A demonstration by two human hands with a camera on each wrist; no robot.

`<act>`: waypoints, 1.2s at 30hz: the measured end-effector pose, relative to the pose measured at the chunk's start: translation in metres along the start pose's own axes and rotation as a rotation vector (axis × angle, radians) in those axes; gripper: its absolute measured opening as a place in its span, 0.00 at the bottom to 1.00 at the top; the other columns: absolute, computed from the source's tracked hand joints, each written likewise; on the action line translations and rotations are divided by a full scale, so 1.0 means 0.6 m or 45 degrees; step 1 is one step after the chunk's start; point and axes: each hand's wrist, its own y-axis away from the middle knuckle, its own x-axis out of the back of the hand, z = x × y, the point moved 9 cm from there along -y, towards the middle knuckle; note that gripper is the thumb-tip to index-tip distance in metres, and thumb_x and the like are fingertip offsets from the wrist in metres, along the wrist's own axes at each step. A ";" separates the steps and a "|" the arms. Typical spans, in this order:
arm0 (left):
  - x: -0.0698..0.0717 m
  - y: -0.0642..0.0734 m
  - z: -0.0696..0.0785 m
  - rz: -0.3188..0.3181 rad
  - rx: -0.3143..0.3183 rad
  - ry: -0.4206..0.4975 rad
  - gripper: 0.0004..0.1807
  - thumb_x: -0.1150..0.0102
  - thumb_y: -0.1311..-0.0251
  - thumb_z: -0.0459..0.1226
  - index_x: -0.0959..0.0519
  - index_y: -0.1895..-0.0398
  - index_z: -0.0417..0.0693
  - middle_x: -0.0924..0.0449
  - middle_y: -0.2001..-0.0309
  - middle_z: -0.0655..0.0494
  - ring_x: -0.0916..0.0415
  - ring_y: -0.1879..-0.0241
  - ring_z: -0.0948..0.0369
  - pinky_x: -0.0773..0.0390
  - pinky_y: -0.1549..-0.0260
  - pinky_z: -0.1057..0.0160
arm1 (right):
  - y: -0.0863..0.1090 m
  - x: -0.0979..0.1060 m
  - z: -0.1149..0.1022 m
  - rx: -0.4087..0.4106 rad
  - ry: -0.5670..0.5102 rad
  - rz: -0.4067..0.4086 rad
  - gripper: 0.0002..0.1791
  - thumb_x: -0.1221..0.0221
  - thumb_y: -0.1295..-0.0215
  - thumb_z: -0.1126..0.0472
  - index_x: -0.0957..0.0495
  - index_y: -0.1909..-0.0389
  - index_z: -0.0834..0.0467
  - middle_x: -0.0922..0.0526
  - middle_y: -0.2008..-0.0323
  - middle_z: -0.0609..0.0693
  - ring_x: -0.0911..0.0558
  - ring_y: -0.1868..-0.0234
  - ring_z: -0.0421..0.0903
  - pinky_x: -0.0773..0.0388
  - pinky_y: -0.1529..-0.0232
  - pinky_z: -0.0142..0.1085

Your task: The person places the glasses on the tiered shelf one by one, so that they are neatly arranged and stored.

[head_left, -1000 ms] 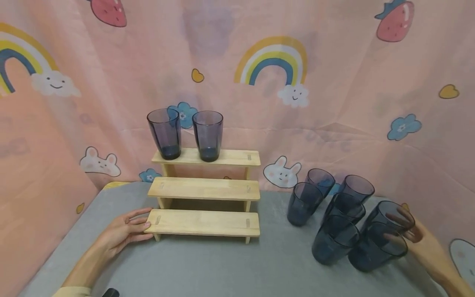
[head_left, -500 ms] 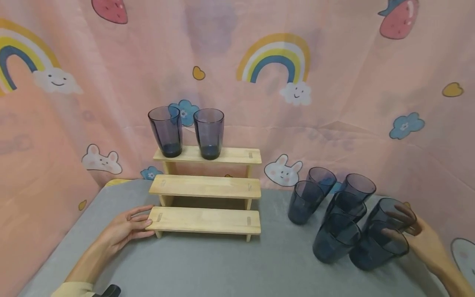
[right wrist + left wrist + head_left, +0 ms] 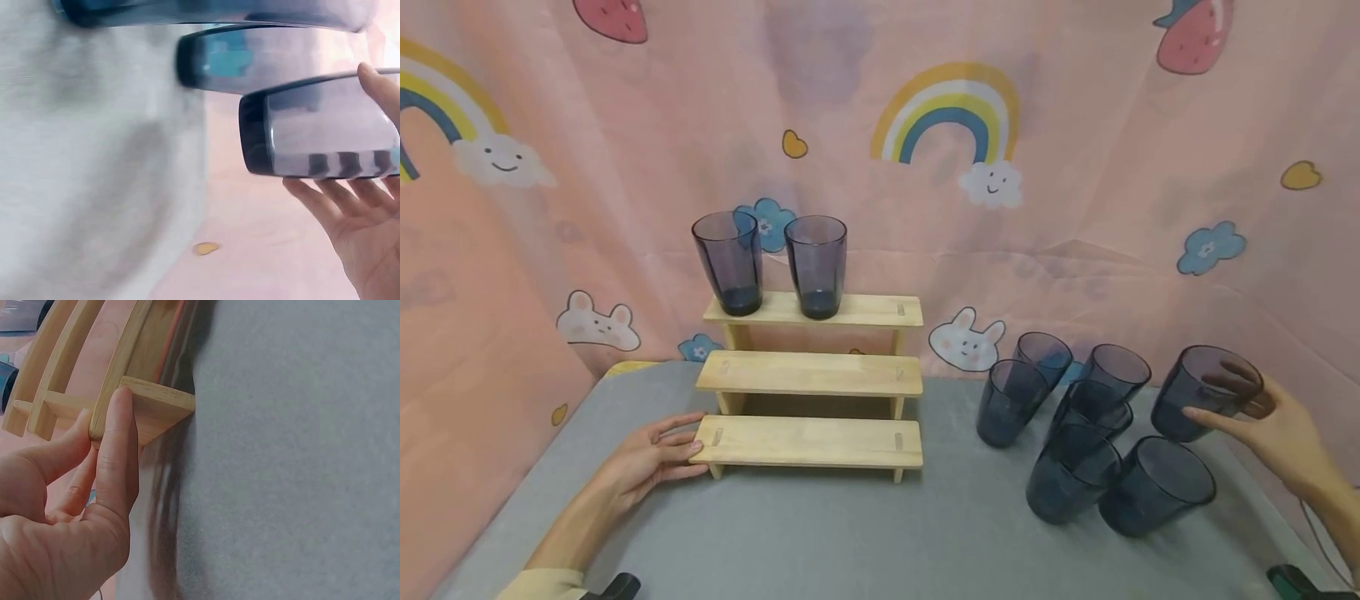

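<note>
In the head view, a three-tier wooden display stand (image 3: 808, 440) stands left of centre. My left hand (image 3: 647, 460) pinches the left end of its lowest step; in the left wrist view the thumb and fingers (image 3: 116, 444) lie on either side of the board. Off to the right, my right hand (image 3: 1285, 429) grips a dark tinted glass tumbler (image 3: 1187, 400), tilted and held up off the table. Its thumb and fingers wrap the tumbler from opposite sides in the right wrist view. Two similar tumblers (image 3: 730, 262) stand upright on the top step, towards its left.
Several more tinted tumblers (image 3: 1075, 483) cluster on the grey tabletop (image 3: 970, 517) right of the stand, the nearest tumbler (image 3: 1157, 487) just below the held one. A pink patterned curtain (image 3: 1075, 192) hangs behind the table. A dark object (image 3: 1292, 579) shows at the bottom right edge.
My right hand has lifted its tumbler up and away from the cluster, leaving the tumbler in front of it in place. My left hand stays on the stand's lowest step.
</note>
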 end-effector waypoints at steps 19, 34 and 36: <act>0.006 0.000 -0.001 -0.020 -0.016 0.031 0.43 0.41 0.35 0.27 0.55 0.24 0.32 0.27 0.47 0.46 0.19 0.53 0.54 0.18 0.51 0.51 | -0.097 0.003 -0.160 0.039 0.071 0.035 0.47 0.32 0.39 0.50 0.48 0.24 0.35 0.32 0.47 0.27 0.33 0.35 0.39 0.31 0.33 0.49; 0.001 0.002 0.001 -0.020 -0.037 0.006 0.42 0.41 0.35 0.28 0.54 0.24 0.32 0.32 0.41 0.38 0.20 0.52 0.53 0.18 0.50 0.51 | -0.120 -0.091 -0.287 0.143 -0.114 -0.068 0.40 0.30 0.41 0.53 0.38 0.29 0.42 0.26 0.47 0.33 0.28 0.43 0.37 0.27 0.46 0.39; 0.001 0.003 0.000 -0.022 -0.036 0.005 0.42 0.41 0.35 0.28 0.54 0.24 0.32 0.33 0.40 0.37 0.20 0.52 0.53 0.18 0.50 0.51 | -0.124 -0.105 -0.303 0.150 -0.122 -0.068 0.41 0.30 0.41 0.52 0.38 0.28 0.43 0.25 0.45 0.37 0.29 0.38 0.46 0.27 0.43 0.49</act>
